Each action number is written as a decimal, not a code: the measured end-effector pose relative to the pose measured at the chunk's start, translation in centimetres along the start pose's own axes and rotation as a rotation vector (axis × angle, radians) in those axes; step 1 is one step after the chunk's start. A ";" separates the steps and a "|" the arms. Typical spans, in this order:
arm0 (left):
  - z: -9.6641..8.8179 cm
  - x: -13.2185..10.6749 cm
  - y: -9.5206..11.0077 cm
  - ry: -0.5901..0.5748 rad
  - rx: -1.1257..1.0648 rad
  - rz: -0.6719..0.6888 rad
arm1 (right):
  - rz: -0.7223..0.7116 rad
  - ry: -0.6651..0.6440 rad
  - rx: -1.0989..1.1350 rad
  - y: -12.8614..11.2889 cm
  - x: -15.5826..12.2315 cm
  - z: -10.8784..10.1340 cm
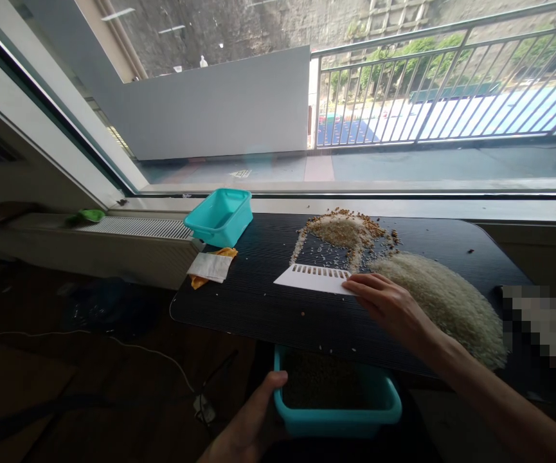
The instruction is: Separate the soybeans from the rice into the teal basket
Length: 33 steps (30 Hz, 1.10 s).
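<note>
My right hand grips the right end of a white slotted card lying low over the black table. Beyond the card's slotted edge is a pile of pale rice grains mixed with brown kernels, with two trails of grain running down toward the card. A larger heap of pale rice spreads to the right, partly behind my right forearm. Below the table's front edge, my left hand holds the left rim of a turquoise tub, thumb over the rim. Dark contents fill the tub's bottom, too shadowed to name.
An open turquoise container stands at the back left of the black table. In front of it lies a white paper packet on orange cloth. A window and sill border the back. A cable crosses the floor.
</note>
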<state>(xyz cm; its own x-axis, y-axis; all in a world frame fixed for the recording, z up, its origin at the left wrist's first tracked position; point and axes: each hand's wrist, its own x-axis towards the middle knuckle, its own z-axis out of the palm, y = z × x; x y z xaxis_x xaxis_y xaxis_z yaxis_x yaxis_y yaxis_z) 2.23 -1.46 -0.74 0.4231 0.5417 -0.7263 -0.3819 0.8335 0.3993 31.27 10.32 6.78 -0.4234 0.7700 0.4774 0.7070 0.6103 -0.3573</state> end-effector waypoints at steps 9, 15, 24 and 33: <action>1.0 -0.4 0.3 -0.070 0.037 0.014 | -0.014 0.002 0.049 1.6 4.1 0.5; 1.6 -0.8 0.7 -0.114 0.043 0.001 | 0.020 -0.026 0.068 5.1 12.9 3.7; -1.1 -1.8 2.0 0.021 0.001 0.043 | 0.002 -0.150 0.107 7.8 14.4 5.9; -2.3 -1.1 2.8 0.002 0.034 0.060 | -0.144 -0.231 0.169 6.4 8.0 3.6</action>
<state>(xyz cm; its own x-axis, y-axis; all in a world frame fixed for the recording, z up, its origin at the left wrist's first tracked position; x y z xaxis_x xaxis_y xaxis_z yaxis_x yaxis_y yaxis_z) -1.20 0.04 -0.04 0.3985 0.5909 -0.7015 -0.3781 0.8027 0.4613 30.33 21.07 5.48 -0.6436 0.6832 0.3449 0.5342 0.7238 -0.4369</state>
